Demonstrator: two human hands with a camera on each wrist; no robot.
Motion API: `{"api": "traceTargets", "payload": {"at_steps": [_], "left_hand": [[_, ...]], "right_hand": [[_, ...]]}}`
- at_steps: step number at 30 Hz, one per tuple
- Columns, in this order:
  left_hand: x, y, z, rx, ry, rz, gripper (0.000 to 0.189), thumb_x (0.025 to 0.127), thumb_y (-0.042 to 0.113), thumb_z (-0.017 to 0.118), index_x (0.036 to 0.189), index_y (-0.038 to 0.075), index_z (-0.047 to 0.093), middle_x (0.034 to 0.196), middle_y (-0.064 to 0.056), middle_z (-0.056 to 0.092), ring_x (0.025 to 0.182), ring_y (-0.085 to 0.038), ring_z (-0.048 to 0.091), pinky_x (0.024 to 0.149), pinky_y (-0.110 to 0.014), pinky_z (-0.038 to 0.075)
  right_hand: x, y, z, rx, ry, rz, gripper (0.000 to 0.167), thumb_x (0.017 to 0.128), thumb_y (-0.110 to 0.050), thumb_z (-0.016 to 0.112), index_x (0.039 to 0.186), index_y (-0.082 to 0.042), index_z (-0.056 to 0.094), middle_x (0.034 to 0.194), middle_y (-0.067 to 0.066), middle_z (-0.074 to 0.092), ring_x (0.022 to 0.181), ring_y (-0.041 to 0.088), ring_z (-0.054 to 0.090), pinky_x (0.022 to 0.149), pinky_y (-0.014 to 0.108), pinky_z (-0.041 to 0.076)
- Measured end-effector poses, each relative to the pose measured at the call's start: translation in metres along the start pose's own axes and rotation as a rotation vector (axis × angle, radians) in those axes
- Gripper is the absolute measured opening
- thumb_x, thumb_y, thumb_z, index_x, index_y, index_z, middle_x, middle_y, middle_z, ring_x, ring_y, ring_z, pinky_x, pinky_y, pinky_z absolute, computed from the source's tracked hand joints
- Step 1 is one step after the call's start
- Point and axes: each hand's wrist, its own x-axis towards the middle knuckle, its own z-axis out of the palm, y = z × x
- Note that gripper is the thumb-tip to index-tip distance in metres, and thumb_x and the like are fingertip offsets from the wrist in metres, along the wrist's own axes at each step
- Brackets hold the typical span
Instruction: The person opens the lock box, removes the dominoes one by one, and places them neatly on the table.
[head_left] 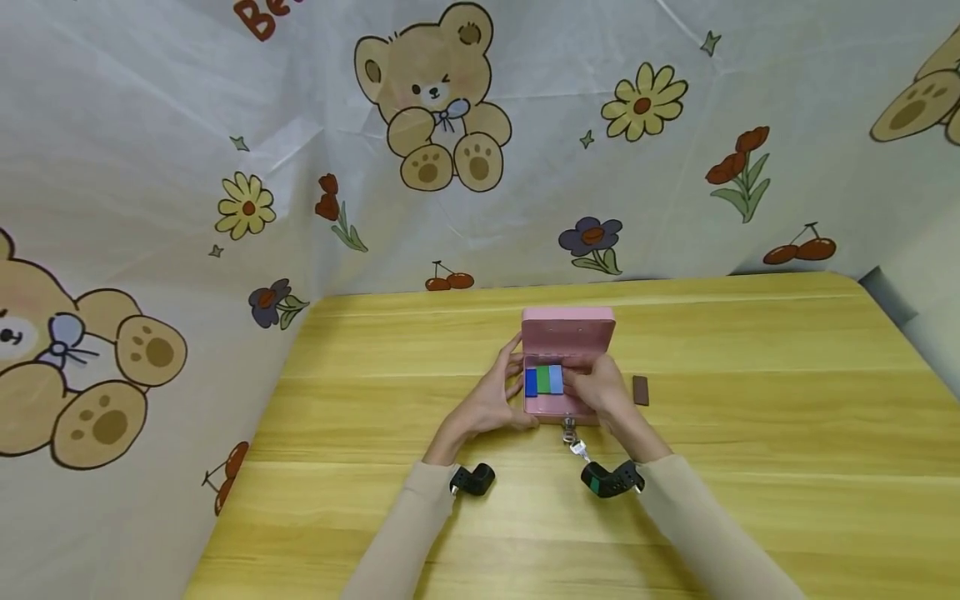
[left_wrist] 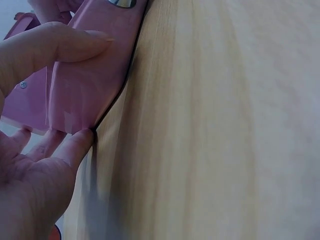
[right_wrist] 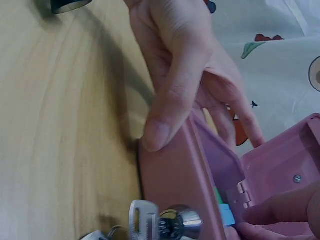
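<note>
A small pink metal box (head_left: 551, 406) stands on the table with its lid (head_left: 567, 335) raised at the back. My left hand (head_left: 486, 402) grips its left side, thumb along the front face, fingers spread on the side wall. Inside, a dark blue block (head_left: 531, 383), a green block (head_left: 543, 380) and a light blue block (head_left: 556, 380) lie side by side. My right hand (head_left: 602, 388) reaches in from the right, its fingertips pinching the light blue block (right_wrist: 226, 215). A key (right_wrist: 144, 220) sits in the front lock (right_wrist: 190, 220), with another key (head_left: 579, 449) hanging below.
A dark brown block (head_left: 641, 391) lies on the wooden table (head_left: 750, 417), just right of the box. Behind and to the left hangs a white cloth (head_left: 540, 208) printed with bears and flowers. Both wrists wear black cameras.
</note>
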Motion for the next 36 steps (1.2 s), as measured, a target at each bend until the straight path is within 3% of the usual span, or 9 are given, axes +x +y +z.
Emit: {"api": "traceTargets", "payload": {"at_steps": [5, 9, 16, 20, 24, 30, 36], "left_hand": [[0.003, 0.004, 0.0, 0.012, -0.01, 0.005, 0.141, 0.065, -0.023, 0.083, 0.168, 0.034, 0.004, 0.162, -0.012, 0.031, 0.153, -0.028, 0.031, 0.125, -0.034, 0.032], [0.005, 0.006, 0.001, 0.023, -0.017, 0.003, 0.142, 0.065, -0.023, 0.083, 0.168, 0.033, 0.004, 0.162, -0.013, 0.031, 0.153, -0.027, 0.031, 0.125, -0.033, 0.032], [0.006, 0.006, 0.002, 0.025, -0.028, 0.006, 0.141, 0.067, -0.023, 0.082, 0.168, 0.034, 0.003, 0.163, -0.012, 0.03, 0.153, -0.026, 0.031, 0.124, -0.032, 0.032], [0.005, 0.004, 0.003, 0.024, -0.025, 0.005, 0.141, 0.067, -0.022, 0.082, 0.168, 0.034, 0.002, 0.162, -0.012, 0.03, 0.152, -0.026, 0.031, 0.125, -0.034, 0.032], [0.004, 0.003, 0.005, 0.029, -0.02, 0.0, 0.14, 0.067, -0.021, 0.083, 0.168, 0.034, 0.003, 0.162, -0.012, 0.03, 0.152, -0.028, 0.032, 0.125, -0.036, 0.033], [0.003, 0.0, 0.005, 0.039, -0.018, 0.001, 0.142, 0.066, -0.021, 0.084, 0.168, 0.035, 0.003, 0.162, -0.011, 0.03, 0.152, -0.028, 0.031, 0.125, -0.035, 0.033], [0.0, -0.001, 0.002, 0.032, -0.006, -0.001, 0.142, 0.065, -0.022, 0.084, 0.168, 0.033, 0.002, 0.162, -0.013, 0.03, 0.152, -0.028, 0.032, 0.125, -0.036, 0.032]], "right_hand": [[0.002, 0.003, 0.001, -0.104, 0.044, -0.028, 0.037, 0.093, 0.005, 0.062, 0.128, 0.013, 0.065, 0.119, 0.027, 0.068, 0.103, 0.029, 0.061, 0.081, 0.028, 0.055], [0.002, 0.004, 0.001, -0.13, 0.07, -0.043, 0.037, 0.091, 0.007, 0.064, 0.127, 0.011, 0.068, 0.118, 0.026, 0.07, 0.105, 0.031, 0.063, 0.084, 0.031, 0.056], [0.002, 0.006, 0.0, -0.135, 0.103, -0.083, 0.031, 0.089, 0.01, 0.068, 0.12, 0.008, 0.072, 0.11, 0.024, 0.073, 0.097, 0.029, 0.068, 0.073, 0.025, 0.057], [0.002, 0.007, 0.0, -0.145, 0.102, -0.09, 0.03, 0.088, 0.009, 0.072, 0.117, 0.008, 0.073, 0.108, 0.023, 0.074, 0.095, 0.028, 0.07, 0.074, 0.029, 0.061], [-0.004, 0.005, -0.008, -0.085, 0.057, -0.093, 0.033, 0.088, 0.005, 0.075, 0.121, 0.01, 0.072, 0.112, 0.025, 0.073, 0.095, 0.024, 0.071, 0.078, 0.028, 0.062], [-0.024, 0.005, -0.042, 0.112, -0.035, -0.078, 0.045, 0.094, -0.001, 0.075, 0.135, 0.012, 0.062, 0.119, 0.02, 0.073, 0.089, 0.008, 0.069, 0.079, 0.019, 0.06], [-0.033, 0.032, -0.102, 0.171, -0.031, -0.064, 0.053, 0.096, -0.001, 0.073, 0.141, 0.019, 0.052, 0.1, -0.005, 0.076, 0.085, 0.001, 0.071, 0.081, 0.022, 0.063]]}}
